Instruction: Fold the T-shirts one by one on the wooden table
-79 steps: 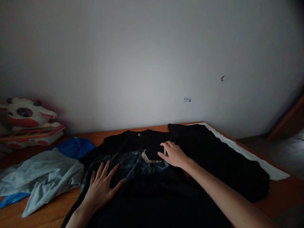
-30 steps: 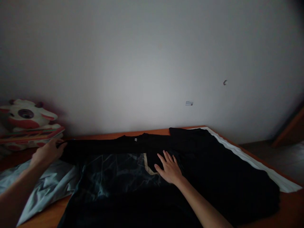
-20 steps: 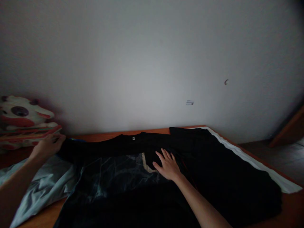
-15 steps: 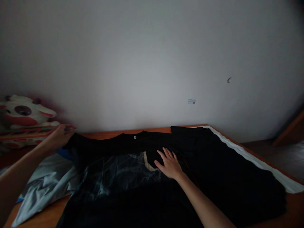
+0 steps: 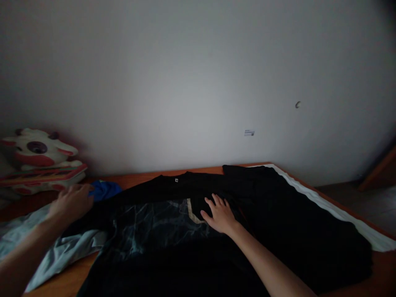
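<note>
A black T-shirt (image 5: 161,222) lies spread out, with a marbled dark print, a beige strip and a small neck label at its collar. My right hand (image 5: 220,214) rests flat on its chest beside the beige strip, fingers spread. My left hand (image 5: 72,202) is over the shirt's left sleeve, blurred by motion, its fingertips not clear enough to show whether they grip the cloth. Just right of the shirt, partly meeting it, lies another black garment (image 5: 303,222).
A cow-shaped toy keyboard (image 5: 43,165) stands at the back left. Nearby are a blue cloth (image 5: 107,190) and a crumpled grey cloth (image 5: 64,258). White fabric (image 5: 343,220) shows along the right edge of the orange-brown wooden surface (image 5: 69,280). A pale wall (image 5: 185,90) rises behind.
My left hand has moved down and left, and the raised left sleeve has come down over the grey cloth. More of the blue cloth shows. My right hand stays in place.
</note>
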The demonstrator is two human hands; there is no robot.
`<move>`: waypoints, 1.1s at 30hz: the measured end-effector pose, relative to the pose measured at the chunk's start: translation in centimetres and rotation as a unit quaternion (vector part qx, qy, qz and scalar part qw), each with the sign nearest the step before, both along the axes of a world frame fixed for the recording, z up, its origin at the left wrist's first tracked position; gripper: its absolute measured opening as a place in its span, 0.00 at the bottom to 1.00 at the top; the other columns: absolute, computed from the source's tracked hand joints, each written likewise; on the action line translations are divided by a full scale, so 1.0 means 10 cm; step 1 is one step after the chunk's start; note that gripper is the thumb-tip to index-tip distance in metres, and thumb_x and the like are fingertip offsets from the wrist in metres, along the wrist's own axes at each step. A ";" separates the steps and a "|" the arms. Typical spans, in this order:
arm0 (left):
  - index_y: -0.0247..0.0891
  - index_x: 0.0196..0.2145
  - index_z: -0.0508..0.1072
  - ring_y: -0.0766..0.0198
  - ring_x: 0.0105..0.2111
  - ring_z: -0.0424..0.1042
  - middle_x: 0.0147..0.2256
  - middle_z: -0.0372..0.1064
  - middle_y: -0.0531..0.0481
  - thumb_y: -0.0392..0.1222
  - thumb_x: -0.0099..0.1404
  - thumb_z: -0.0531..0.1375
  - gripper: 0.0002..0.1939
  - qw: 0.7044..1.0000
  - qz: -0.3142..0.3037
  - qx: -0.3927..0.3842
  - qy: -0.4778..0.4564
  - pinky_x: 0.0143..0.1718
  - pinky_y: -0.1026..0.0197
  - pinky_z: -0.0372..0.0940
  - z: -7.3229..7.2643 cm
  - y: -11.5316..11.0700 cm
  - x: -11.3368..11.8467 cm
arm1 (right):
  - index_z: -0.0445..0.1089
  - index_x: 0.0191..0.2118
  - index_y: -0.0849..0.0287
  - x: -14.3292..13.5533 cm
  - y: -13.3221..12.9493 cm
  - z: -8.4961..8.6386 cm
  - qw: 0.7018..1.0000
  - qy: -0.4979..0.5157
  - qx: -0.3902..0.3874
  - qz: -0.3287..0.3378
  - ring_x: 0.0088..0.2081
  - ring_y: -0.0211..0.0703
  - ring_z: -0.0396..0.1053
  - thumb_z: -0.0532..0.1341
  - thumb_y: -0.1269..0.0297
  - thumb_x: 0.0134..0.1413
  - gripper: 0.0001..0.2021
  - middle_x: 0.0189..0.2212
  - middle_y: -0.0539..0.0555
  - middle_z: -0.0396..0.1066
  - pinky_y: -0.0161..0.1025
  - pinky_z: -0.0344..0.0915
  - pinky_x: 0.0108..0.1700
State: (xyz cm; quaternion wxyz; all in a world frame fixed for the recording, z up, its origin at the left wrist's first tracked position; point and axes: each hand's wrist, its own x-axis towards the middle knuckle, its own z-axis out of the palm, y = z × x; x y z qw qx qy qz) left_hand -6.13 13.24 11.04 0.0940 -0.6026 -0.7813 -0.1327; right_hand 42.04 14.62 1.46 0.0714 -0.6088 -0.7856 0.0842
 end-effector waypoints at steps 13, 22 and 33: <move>0.38 0.67 0.59 0.32 0.66 0.53 0.68 0.53 0.33 0.74 0.59 0.50 0.49 0.975 -0.152 -0.161 -0.030 0.62 0.27 0.50 -0.87 0.29 1.56 | 0.48 0.72 0.53 -0.32 0.66 0.03 0.996 0.005 -0.088 -0.012 0.71 0.70 0.37 0.45 0.32 0.61 0.41 0.72 0.64 0.42 0.68 0.36 0.65; 0.44 0.71 0.45 0.29 0.70 0.34 0.72 0.32 0.37 0.82 0.49 0.52 0.61 0.966 -0.113 -0.231 -0.036 0.62 0.19 0.34 -0.95 0.68 1.52 | 0.44 0.73 0.49 -0.36 0.85 -0.15 0.998 0.017 -0.059 -0.021 0.72 0.64 0.27 0.41 0.28 0.58 0.44 0.74 0.57 0.32 0.64 0.23 0.67; 0.34 0.56 0.72 0.44 0.59 0.66 0.59 0.67 0.36 0.46 0.70 0.48 0.24 0.979 -0.198 0.018 0.052 0.59 0.43 0.61 -0.94 0.33 1.61 | 0.63 0.63 0.60 -0.34 0.81 -0.22 0.989 0.078 0.112 -0.058 0.69 0.59 0.49 0.52 0.37 0.61 0.36 0.67 0.67 0.56 0.56 0.43 0.66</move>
